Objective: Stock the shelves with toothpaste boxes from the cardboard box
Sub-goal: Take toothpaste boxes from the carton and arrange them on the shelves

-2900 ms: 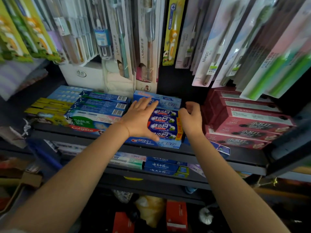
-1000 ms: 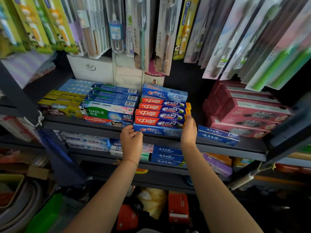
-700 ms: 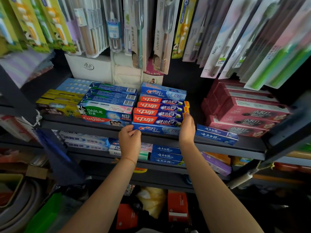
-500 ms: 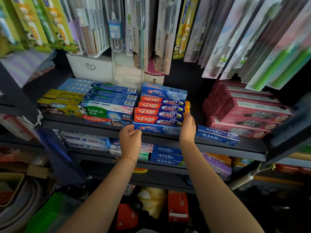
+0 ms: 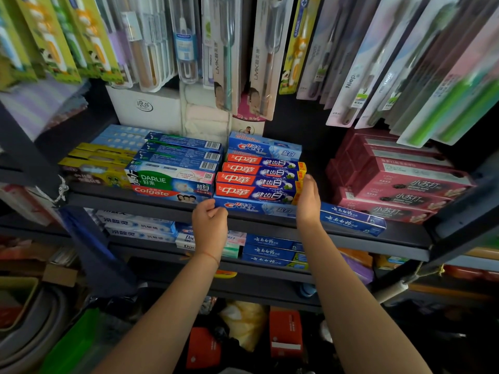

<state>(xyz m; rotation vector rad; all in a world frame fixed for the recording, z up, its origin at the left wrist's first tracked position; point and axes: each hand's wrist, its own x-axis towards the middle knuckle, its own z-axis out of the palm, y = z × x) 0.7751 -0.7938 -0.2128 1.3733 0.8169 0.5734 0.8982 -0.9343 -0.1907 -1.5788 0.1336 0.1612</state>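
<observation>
Head view
Shelf: a dark metal shelf (image 5: pixel 151 205) crosses the frame at mid-height, with another shelf below it.
Middle stack: four red-and-blue toothpaste boxes (image 5: pixel 259 177) lie flat, stepped one behind the other, on a blue Crest box (image 5: pixel 256 207) at the front edge of the shelf; a second Crest box (image 5: pixel 266 148) lies at the back of the pile.
Left hand: the left hand (image 5: pixel 210 225) is at the shelf lip, its fingers curled, the fingertips touching the left end of the bottom Crest box; whether they truly pinch it I cannot tell.
Right hand: the right hand (image 5: pixel 307 202) stands with straight fingers pressed flat against the right ends of the red-and-blue boxes.
Left neighbours: a Darlie box (image 5: pixel 167 179) over a Colgate box (image 5: pixel 162 192), with dark blue boxes (image 5: pixel 183 152) behind, just beside the middle stack; yellow boxes (image 5: pixel 94 168) further left.
Right neighbours: two slim dark blue boxes (image 5: pixel 351 218) lie at the shelf front near the right hand; a pile of maroon boxes (image 5: pixel 399 179) stands well to the right.
Above: packaged toothbrushes (image 5: pixel 264 58) hang in rows over the shelf.
Below: more toothpaste boxes (image 5: pixel 272 249) on the lower shelf; red cartons (image 5: pixel 285 334) on the floor.
Cardboard box: not in this view.
</observation>
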